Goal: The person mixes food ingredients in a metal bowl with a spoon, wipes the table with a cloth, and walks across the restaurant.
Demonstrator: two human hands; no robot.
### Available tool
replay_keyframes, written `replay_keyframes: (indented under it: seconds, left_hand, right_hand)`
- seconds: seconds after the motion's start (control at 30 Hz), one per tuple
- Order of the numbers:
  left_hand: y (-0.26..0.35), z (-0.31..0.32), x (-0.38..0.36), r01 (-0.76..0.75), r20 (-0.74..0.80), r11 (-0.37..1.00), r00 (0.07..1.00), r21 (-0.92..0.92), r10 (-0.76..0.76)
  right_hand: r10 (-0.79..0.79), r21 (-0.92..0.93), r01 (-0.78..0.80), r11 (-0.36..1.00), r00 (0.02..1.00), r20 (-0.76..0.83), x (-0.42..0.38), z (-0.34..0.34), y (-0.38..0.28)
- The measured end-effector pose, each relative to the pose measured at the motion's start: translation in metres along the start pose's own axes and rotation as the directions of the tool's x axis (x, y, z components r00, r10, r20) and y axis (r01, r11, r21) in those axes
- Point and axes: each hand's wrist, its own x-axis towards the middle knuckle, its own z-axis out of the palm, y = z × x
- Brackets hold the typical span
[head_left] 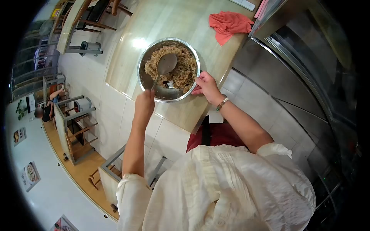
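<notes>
A round steel mixing bowl (141, 73) stands near the table's corner, holding a brown, lumpy food mixture (184, 71) that looks like minced filling. My left hand (145, 103) is wrapped round the handle of a large metal spoon (167, 64). The spoon's rounded end rests on or just above the mixture; exact contact cannot be made out. On the bowl's near right side, my right hand (207, 89) grips the rim, with a beaded bracelet at the wrist. A small whitish patch shows low in the mixture, near the bowl's bare inner wall.
The pale table (127, 61) carries a crumpled red cloth (228, 26) and a white flat object (243, 4) at its far edge. Dark glass-fronted equipment (304, 57) stands to the right. Tables, chairs and a seated person (48, 106) are off to the left.
</notes>
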Motion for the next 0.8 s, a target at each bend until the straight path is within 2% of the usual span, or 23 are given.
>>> replay_keyframes:
  seconds: [0.1,0.13,0.17,0.23,0.3,0.37,0.43,0.5,0.53,0.57,0.63,0.7,0.77,0.8]
  left_hand:
    - [-0.013,0.005,-0.061,0.105,0.108,0.950,0.991,-0.296,-0.076]
    - [0.005,-0.004,-0.076,0.301,0.258,0.886,0.942,-0.353,-0.217]
    - [-0.002,0.007,-0.083,0.219,0.223,0.925,0.963,-0.310,-0.153]
    - [-0.010,0.022,-0.070,-0.044,0.140,0.990,0.988,-0.133,0.063]
    - [-0.027,0.031,-0.036,-0.107,0.144,0.994,0.984,0.007,0.105]
    - [-0.010,0.001,-0.019,-0.089,0.110,0.995,0.990,0.046,0.083]
    - [-0.007,-0.010,-0.025,-0.026,0.052,1.000,0.998,-0.011,0.027]
    - [-0.001,-0.020,-0.048,0.020,0.119,0.996,0.993,-0.087,-0.009]
    - [0.000,-0.011,-0.057,-0.084,0.097,0.988,0.991,-0.126,0.096]
    - [0.004,-0.001,-0.059,-0.088,0.175,0.993,0.979,-0.082,0.101]
    - [0.001,0.014,-0.040,-0.115,0.176,0.993,0.979,0.040,0.106]
    - [-0.008,0.006,-0.012,-0.093,0.180,0.994,0.980,0.049,0.083]
    - [-0.010,-0.007,-0.008,-0.121,0.137,0.987,0.985,0.107,0.106]
    - [-0.009,-0.016,-0.013,-0.059,0.039,0.994,0.998,0.095,0.055]
  right_hand:
    - [0.002,0.061,-0.001,0.998,1.000,-0.011,-0.003,0.002,0.002]
    - [-0.001,0.064,0.002,0.998,1.000,-0.016,-0.004,0.001,0.003]
    - [0.015,0.063,-0.015,0.998,1.000,-0.004,-0.004,-0.001,0.003]
    - [0.035,0.054,-0.036,0.998,0.999,0.004,-0.006,0.000,0.004]
    - [0.038,0.072,-0.036,0.997,0.999,-0.023,-0.007,0.001,0.003]
    - [0.029,0.057,-0.027,0.998,0.999,-0.037,-0.007,0.000,0.004]
    - [0.024,0.047,-0.022,0.999,0.999,-0.040,-0.009,0.001,0.005]
    - [0.030,0.031,-0.028,0.999,0.998,-0.057,-0.009,0.004,0.006]
    - [0.029,0.034,-0.027,0.999,0.998,-0.058,-0.008,0.002,0.007]
    - [0.022,0.033,-0.020,0.999,0.998,-0.054,-0.007,0.001,0.010]
    - [0.006,0.034,-0.004,0.999,0.999,-0.049,-0.007,0.001,0.009]
    - [0.000,0.015,0.001,1.000,0.997,-0.075,-0.008,0.002,0.008]
    - [-0.018,0.003,0.019,1.000,0.997,-0.074,-0.006,0.002,0.005]
    - [-0.010,-0.006,0.010,1.000,0.997,-0.073,-0.008,0.003,0.007]
